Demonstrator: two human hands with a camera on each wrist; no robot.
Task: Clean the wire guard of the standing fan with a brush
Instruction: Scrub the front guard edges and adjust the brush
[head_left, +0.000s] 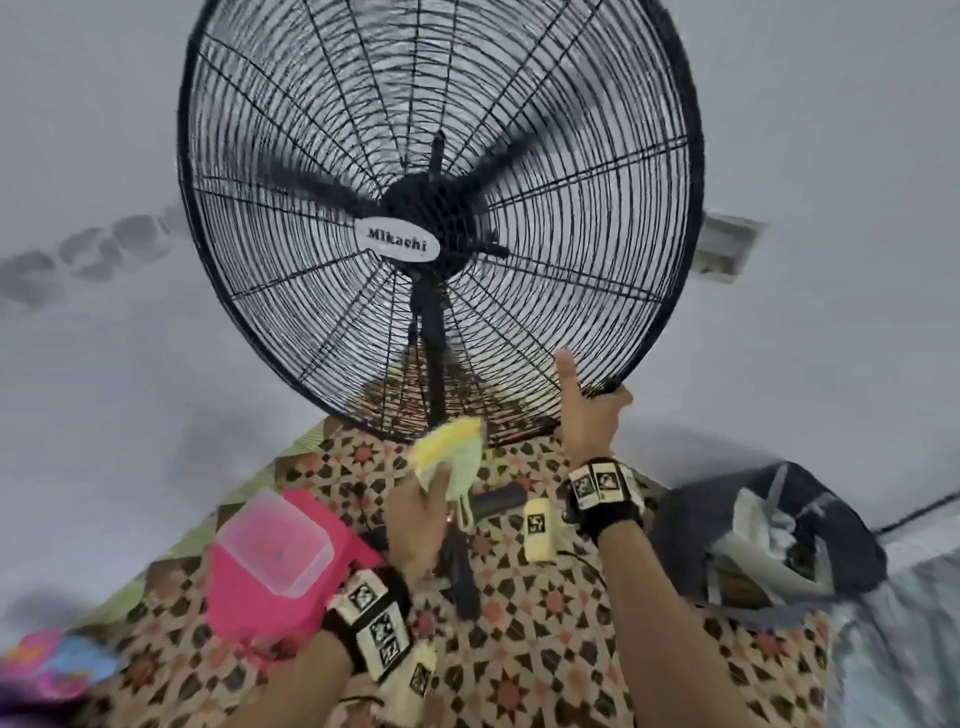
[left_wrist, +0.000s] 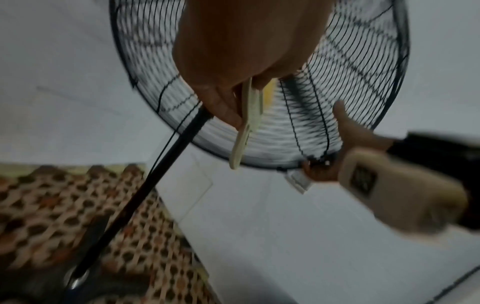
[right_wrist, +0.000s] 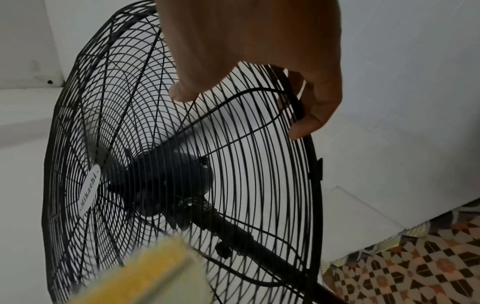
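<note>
I see a black wire guard (head_left: 311, 156) filling the upper centre of the frame, with a white oval badge (head_left: 397, 243) lettered in black. Lower centre, the brush (head_left: 448, 447) shows yellow bristles on a pale green body. The mat (head_left: 545, 623) beneath carries a brown, orange and cream star pattern; a pink container (head_left: 249, 597) sits lower left.

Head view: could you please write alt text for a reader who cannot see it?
A person's right hand grips the lower rim of a black standing fan's wire guard, while the left hand holds a yellow-bristled brush just below it. A pink container sits on the patterned mat.
</note>
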